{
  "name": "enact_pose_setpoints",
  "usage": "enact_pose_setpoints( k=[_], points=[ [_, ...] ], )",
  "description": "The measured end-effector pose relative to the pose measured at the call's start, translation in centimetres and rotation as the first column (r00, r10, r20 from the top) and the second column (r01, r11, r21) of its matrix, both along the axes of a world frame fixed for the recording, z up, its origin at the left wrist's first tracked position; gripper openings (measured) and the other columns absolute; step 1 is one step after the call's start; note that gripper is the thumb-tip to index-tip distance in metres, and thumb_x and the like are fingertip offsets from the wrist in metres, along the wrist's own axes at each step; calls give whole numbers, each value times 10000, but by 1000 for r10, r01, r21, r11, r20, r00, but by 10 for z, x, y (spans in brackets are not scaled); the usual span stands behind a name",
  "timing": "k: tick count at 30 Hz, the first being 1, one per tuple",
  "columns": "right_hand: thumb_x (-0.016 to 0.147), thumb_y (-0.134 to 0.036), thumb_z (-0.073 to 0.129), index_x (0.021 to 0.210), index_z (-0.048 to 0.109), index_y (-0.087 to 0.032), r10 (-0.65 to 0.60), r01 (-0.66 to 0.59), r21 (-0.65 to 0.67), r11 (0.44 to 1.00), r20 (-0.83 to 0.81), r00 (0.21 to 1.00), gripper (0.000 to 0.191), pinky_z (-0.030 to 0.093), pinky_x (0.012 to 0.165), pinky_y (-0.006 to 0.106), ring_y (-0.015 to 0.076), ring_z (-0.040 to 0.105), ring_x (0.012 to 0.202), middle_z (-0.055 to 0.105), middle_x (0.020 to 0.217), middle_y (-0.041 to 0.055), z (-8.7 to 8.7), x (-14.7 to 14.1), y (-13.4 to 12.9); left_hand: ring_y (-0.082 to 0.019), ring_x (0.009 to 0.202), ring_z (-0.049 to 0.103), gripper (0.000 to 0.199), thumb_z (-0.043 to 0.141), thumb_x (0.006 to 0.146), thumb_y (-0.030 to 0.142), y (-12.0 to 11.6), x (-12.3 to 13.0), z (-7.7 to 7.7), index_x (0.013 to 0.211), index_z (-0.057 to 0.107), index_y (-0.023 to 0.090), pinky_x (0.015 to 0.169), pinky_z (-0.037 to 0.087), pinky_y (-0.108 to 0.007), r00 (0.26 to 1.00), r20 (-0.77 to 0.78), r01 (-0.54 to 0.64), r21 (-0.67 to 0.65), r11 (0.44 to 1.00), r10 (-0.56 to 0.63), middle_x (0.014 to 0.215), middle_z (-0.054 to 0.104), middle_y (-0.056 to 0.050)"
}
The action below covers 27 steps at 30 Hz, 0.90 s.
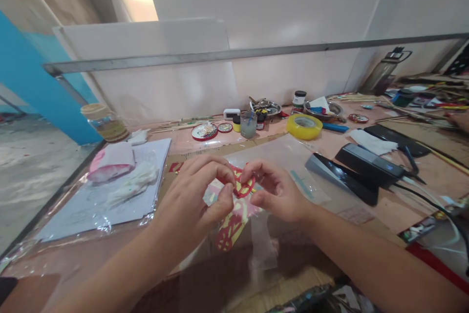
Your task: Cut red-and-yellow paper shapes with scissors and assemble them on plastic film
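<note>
Between my hands is a small red and yellow cut-out piece (250, 187) with a red rim. My left hand (207, 183) pinches its left edge, thumb and index finger close together. On the other side, the curled fingers of my right hand (276, 190) grip its upper right edge, with that thumb lower down. Below the piece lies a flat patterned cut-out (230, 230) in red and yellow, partly hidden by my left hand. Clear plastic sheeting (266, 239) spreads under and around it.
White papers (88, 205) under plastic carry crumpled tissue (135, 183) at left. Behind stand a water cup (248, 127), a yellow tape roll (304, 127), paint jars and metal bowls. A black power bank (370, 164) with a cable lies right. A bottle (381, 73) stands far right.
</note>
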State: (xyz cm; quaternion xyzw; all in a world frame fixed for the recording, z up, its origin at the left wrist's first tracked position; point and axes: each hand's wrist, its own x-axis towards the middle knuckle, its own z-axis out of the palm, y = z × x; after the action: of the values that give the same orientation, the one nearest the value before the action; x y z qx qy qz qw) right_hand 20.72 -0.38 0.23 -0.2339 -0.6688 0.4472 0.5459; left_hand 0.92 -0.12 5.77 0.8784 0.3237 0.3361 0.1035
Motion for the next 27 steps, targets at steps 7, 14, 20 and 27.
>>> enact_pose_setpoints(
  k=[7, 14, 20, 27],
  points=[
    [916, -312, 652, 1138, 565, -240, 68, -92, -163, 982, -145, 987, 250, 568, 777, 320, 152, 678, 826, 680, 949, 28, -2, -8, 3, -176, 902, 615, 87, 476, 914, 176, 10, -4, -2, 883, 540, 225, 815, 467, -330, 996, 82, -25, -111, 994, 34, 936, 651, -5],
    [813, -198, 707, 1214, 527, -223, -26, -31, -369, 929, -148, 989, 440, 546, 670, 255, 109, 675, 645, 703, 785, -27, -11, -6, 24, -144, 572, 620, 87, 428, 916, 203, 37, -15, 6, 841, 399, 237, 490, 435, -287, 791, 581, 146, -488, 861, 195, 974, 732, -49],
    [771, -193, 706, 1118, 556, -195, -94, 39, -390, 920, -123, 988, 378, 532, 581, 237, 104, 656, 564, 692, 723, -39, -15, -5, 33, -124, 600, 600, 104, 490, 910, 186, 46, -34, 16, 815, 494, 228, 565, 500, -269, 697, 684, 138, -425, 895, 217, 664, 572, 39],
    [732, -241, 716, 1022, 569, -205, -221, 159, -369, 916, -135, 966, 327, 538, 542, 242, 114, 654, 528, 710, 707, -31, -17, 7, 52, -106, 573, 589, 94, 728, 775, 186, 33, -38, 47, 803, 641, 210, 563, 509, -215, 652, 741, 131, -321, 938, 163, 623, 594, 33]
  ],
)
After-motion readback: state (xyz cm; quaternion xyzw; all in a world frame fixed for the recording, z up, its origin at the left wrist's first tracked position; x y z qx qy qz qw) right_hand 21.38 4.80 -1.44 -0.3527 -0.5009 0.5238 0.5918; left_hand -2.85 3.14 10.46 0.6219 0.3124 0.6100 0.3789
